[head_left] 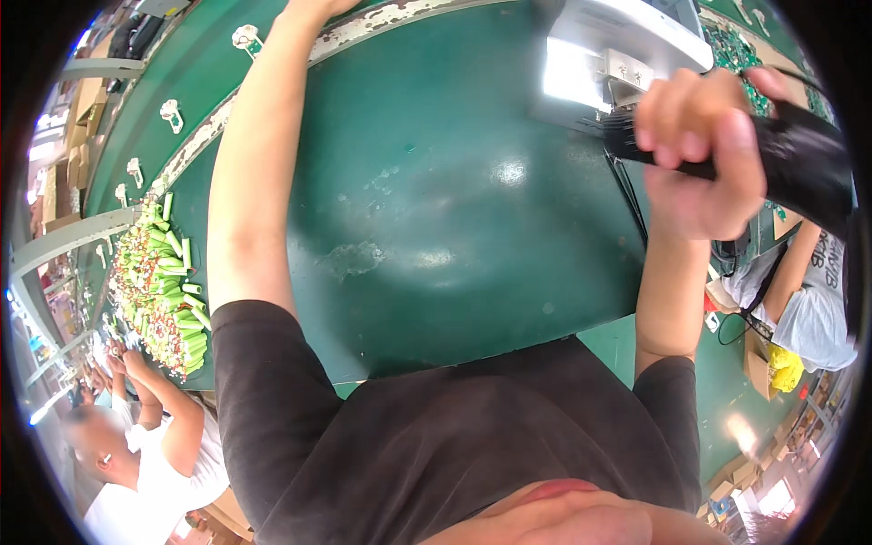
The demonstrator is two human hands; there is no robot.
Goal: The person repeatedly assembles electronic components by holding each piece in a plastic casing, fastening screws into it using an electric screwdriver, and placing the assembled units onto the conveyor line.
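Note:
My right hand (704, 150) is raised at the right, its fingers wrapped round a long black object (804, 163) that runs off toward the right rim. The object's inner end looks ridged or bristled, and its kind is unclear. That end appears in front of the lower part of a white and silver machine (627, 54). My left arm reaches to the top edge, where just a part of my left hand (320, 5) shows near the worn rim of the conveyor. The fingers of that hand are cut off by the frame.
A green work surface (436, 227) lies before me. At the left is a heap of green cylinders with wires (173, 291). Small white parts (171, 114) sit along the green conveyor belt (204, 64). Other people (173, 445) work at the left and right (808, 291).

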